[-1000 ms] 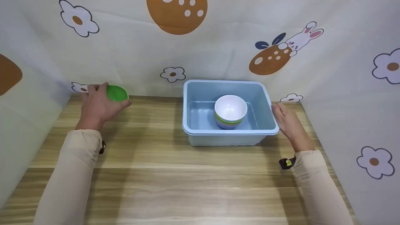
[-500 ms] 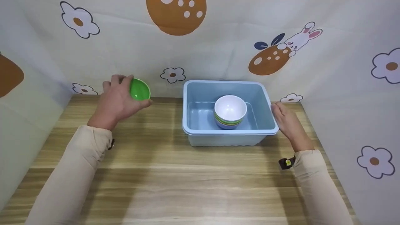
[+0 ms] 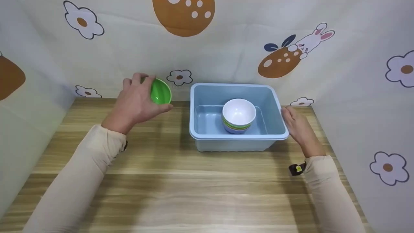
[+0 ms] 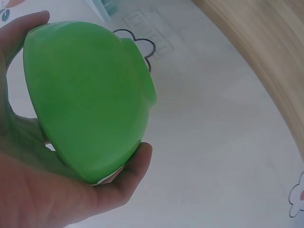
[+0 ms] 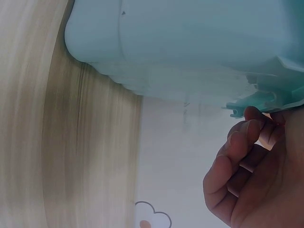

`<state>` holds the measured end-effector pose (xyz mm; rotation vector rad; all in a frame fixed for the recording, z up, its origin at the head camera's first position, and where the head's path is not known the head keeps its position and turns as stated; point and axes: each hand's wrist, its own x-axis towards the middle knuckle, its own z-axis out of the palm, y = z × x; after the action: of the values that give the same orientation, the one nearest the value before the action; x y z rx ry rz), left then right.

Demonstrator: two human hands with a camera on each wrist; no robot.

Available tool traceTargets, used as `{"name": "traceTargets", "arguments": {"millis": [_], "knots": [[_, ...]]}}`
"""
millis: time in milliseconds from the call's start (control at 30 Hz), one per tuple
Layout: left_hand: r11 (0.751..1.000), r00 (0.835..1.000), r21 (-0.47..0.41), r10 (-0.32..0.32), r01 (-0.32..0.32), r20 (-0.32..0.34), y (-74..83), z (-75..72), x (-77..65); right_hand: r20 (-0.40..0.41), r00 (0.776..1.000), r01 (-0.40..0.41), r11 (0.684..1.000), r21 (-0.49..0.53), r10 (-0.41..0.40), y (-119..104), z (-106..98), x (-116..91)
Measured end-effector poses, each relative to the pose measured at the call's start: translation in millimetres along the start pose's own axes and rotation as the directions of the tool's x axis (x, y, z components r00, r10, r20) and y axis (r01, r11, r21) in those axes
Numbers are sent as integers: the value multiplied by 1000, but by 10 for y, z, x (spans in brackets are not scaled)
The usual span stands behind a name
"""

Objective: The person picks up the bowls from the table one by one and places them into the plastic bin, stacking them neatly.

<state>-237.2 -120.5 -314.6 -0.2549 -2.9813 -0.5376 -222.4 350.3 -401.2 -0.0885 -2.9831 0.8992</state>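
Observation:
A green bowl [image 3: 161, 92] is in my left hand [image 3: 137, 102], raised off the table to the left of a light blue plastic bin [image 3: 233, 144]. In the left wrist view the fingers and thumb grip the rim of the bowl [image 4: 90, 99], whose rounded outside and foot face the camera. The bowl is tilted on its side. Inside the bin, right of its middle, stands a stack of several bowls [image 3: 238, 111], a white one on top and green, yellow and bluish edges below. My right hand [image 3: 300, 129] holds the bin's right side, fingers curled under its rim in the right wrist view.
The bin stands on a wood-grain table [image 3: 194, 181], close to a pale cloth backdrop [image 3: 223, 42] printed with flowers, orange fruit and a rabbit. The cloth also closes off the left and right sides.
My left hand has carried the green bowl rightward and slightly up, from the table's far left toward the bin. My right hand, the bin and the stack have stayed put.

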Motion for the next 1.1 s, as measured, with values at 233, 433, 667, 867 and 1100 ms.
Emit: {"name": "traceTargets", "arguments": {"millis": [233, 433, 667, 867, 1100], "knots": [[999, 999, 7, 35, -35, 9, 130, -1, 28, 12, 1000, -9, 1000, -5, 9, -6, -24, -11], [999, 999, 5, 47, -47, 17, 249, 25, 39, 1, 1000, 17, 1000, 0, -17, 10, -9, -11], [998, 998, 9, 65, -66, 24, 392, 30, 74, -8, 999, 34, 999, 10, -34, 12, -7, -3], [997, 997, 0, 72, -72, 14, 499, 2, 95, -6, 999, 32, 999, 17, -32, -4, -7, 1], [995, 995, -9, 99, -99, 26, 684, 64, 169, -9, 1000, 22, 999, 24, -21, -2, 5, -3]]}}
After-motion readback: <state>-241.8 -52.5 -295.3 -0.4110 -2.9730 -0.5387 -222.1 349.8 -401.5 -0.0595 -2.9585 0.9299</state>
